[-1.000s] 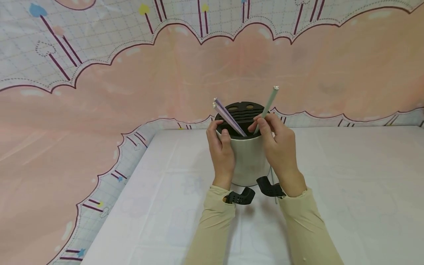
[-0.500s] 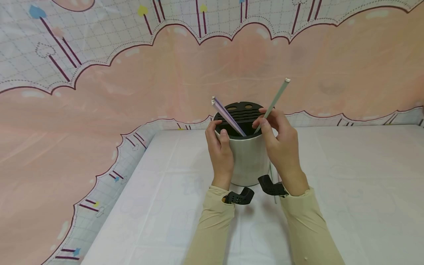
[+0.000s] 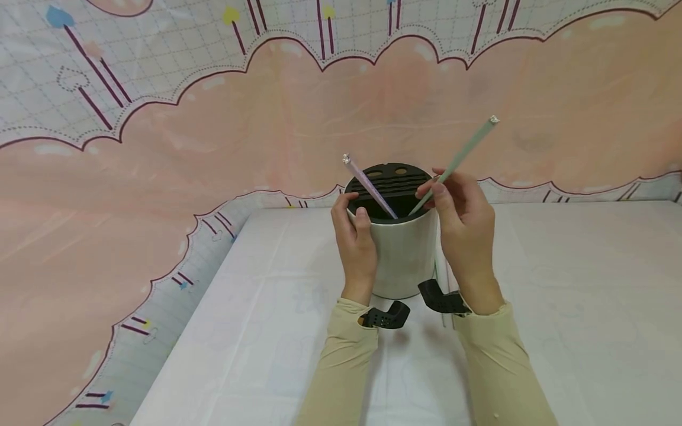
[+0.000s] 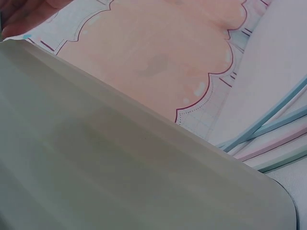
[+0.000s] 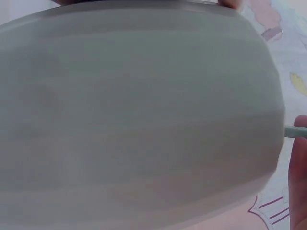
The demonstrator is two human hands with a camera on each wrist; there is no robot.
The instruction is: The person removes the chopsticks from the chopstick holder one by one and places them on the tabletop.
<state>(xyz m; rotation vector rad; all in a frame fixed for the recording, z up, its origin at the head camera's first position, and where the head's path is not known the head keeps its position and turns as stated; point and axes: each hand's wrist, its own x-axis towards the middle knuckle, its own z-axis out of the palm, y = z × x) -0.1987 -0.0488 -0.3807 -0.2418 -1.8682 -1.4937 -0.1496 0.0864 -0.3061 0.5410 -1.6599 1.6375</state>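
A white round holder [image 3: 404, 260] with a black slotted top [image 3: 391, 177] stands upright on the table. My left hand [image 3: 358, 251] grips its left side, fingertips over the rim and thumb against the front. A slim lilac stick [image 3: 373, 188] with a sparkly end leans left out of the front opening. My right hand [image 3: 465, 219] pinches a pale green stick [image 3: 463, 157] between thumb and fingers. That stick tilts to the right, its lower end inside the opening and hidden by the rim. In the right wrist view, the holder's wall [image 5: 144, 115] fills most of the picture.
Beside the holder, in the left wrist view, lie several thin sticks: blue sticks [image 4: 273, 112], a pink stick [image 4: 283, 141] and a green stick [image 4: 288, 159]. A white cloth [image 3: 240, 331] covers the table, and a patterned peach curtain [image 3: 351, 112] hangs behind.
My right hand has shifted right, leaning the green stick further over to the right. Two lilac ends that showed earlier now appear as one. The left hand and holder stay put.
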